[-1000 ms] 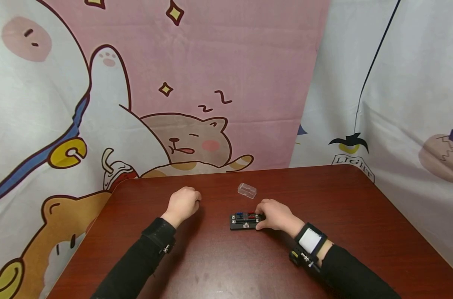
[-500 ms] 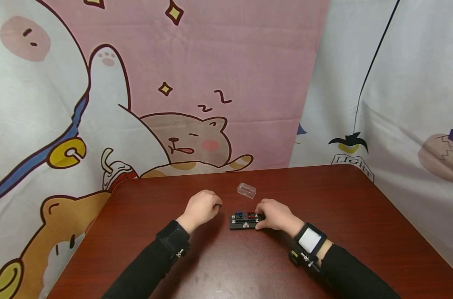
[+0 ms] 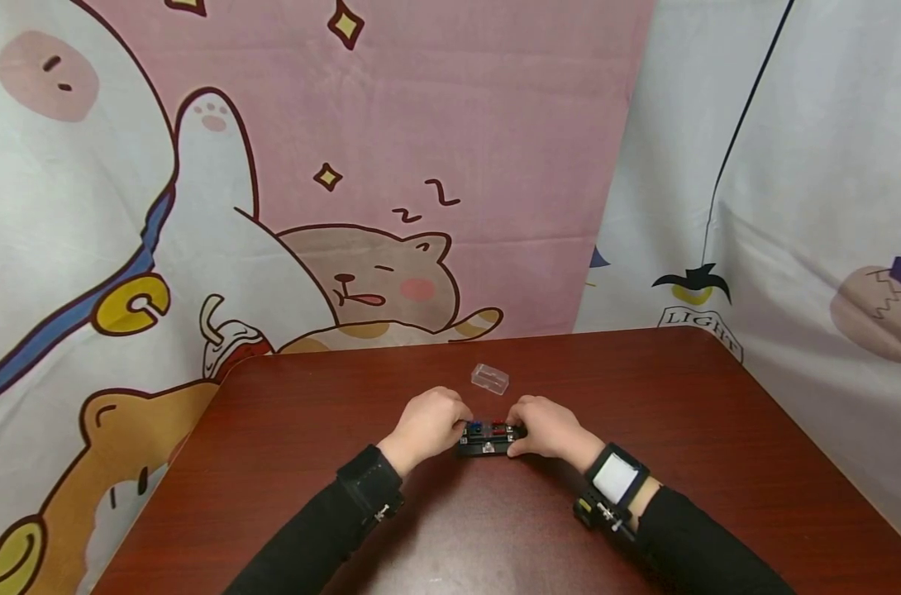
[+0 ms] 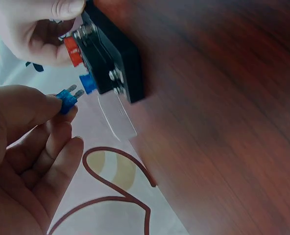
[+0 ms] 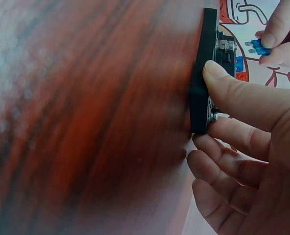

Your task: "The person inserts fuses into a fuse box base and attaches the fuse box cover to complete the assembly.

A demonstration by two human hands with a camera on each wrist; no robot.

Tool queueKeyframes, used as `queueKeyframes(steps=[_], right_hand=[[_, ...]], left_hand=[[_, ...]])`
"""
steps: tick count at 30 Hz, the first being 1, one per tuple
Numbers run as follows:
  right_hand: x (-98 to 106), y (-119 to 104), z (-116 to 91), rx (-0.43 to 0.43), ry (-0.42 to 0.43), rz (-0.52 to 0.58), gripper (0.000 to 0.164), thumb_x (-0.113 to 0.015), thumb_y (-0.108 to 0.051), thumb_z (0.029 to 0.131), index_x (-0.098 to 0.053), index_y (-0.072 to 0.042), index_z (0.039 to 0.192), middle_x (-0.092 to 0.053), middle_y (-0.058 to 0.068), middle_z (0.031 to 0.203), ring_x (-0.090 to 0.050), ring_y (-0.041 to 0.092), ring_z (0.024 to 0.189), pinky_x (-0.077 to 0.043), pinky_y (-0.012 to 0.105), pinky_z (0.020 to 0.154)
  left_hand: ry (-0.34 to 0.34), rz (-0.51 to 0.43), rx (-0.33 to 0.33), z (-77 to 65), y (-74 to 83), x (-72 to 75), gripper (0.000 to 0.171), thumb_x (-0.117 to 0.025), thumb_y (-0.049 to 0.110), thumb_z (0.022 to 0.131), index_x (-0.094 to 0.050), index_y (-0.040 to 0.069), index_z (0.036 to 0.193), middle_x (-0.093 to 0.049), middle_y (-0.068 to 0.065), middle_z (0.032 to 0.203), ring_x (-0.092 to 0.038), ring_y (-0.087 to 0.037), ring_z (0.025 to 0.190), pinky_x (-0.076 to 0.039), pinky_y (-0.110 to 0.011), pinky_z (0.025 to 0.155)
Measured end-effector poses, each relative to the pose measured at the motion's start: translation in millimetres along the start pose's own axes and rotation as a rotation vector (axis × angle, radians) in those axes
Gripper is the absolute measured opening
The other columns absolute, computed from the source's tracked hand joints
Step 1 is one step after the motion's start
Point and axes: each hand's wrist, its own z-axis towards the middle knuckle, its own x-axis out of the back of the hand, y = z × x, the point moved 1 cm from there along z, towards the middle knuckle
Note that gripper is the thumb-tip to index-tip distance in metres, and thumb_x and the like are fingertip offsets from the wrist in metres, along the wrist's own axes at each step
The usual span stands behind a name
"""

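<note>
A black fuse block (image 3: 488, 447) lies on the table, carrying a blue fuse (image 4: 87, 83) and red fuses (image 4: 73, 51) along its top. My right hand (image 3: 549, 427) grips the block's right end, thumb on the near edge and fingers at the end, as the right wrist view shows. Between thumb and forefinger my left hand (image 3: 430, 423) pinches a loose blue blade fuse (image 4: 66, 101). Its two metal prongs point at the block, just apart from the seated blue fuse. In the head view the left fingers hide this loose fuse.
A clear plastic cover (image 3: 490, 378) lies on the brown wooden table (image 3: 607, 372), behind the block. A cartoon-printed cloth (image 3: 540, 165) hangs along the table's back edge.
My left hand has moved right, from the left side of the table to the block's left end. The right hand and the fuse block have stayed in place.
</note>
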Motion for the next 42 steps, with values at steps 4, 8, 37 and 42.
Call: queueKeyframes(steps=[4,8,37,42], right_hand=[[0,0,0,0.008,0.009,-0.001,0.035,-0.091,-0.033,0.069,-0.073,-0.016,0.093,-0.057,-0.007,0.087,-0.053,0.012,0.08,-0.048,0.036,0.07],[0,0,0,0.002,0.006,0.0,0.034,-0.091,-0.033,0.069,-0.072,-0.016,0.093,-0.057,-0.007,0.087,-0.053,0.012,0.08,-0.048,0.036,0.07],[0,0,-1,0.003,0.016,0.011,0.034,-0.091,-0.033,0.068,-0.073,-0.016,0.092,-0.059,-0.006,0.089,-0.054,0.014,0.081,-0.049,0.037,0.07],[0,1,-1,0.005,0.018,0.009,0.034,-0.091,-0.033,0.069,-0.073,-0.017,0.092,-0.059,-0.007,0.089,-0.054,0.014,0.082,-0.049,0.037,0.069]], left_hand=[[-0.035,0.028,-0.024,5.4,8.0,-0.9,0.007,-0.078,0.012,0.082,-0.08,0.019,0.086,-0.065,0.006,0.077,-0.059,-0.012,0.076,-0.05,-0.027,0.063],[-0.078,0.066,-0.053,10.6,14.6,0.2,0.007,-0.077,0.014,0.085,-0.081,0.019,0.086,-0.064,0.006,0.077,-0.057,-0.012,0.074,-0.049,-0.024,0.06],[-0.192,0.18,-0.031,19.7,23.2,-7.7,0.012,-0.073,0.016,0.088,-0.081,0.024,0.084,-0.062,0.006,0.073,-0.056,-0.012,0.071,-0.048,-0.026,0.058],[-0.185,0.182,-0.024,19.9,23.2,-8.7,0.013,-0.073,0.015,0.087,-0.08,0.025,0.082,-0.063,0.006,0.073,-0.056,-0.011,0.071,-0.048,-0.027,0.058]])
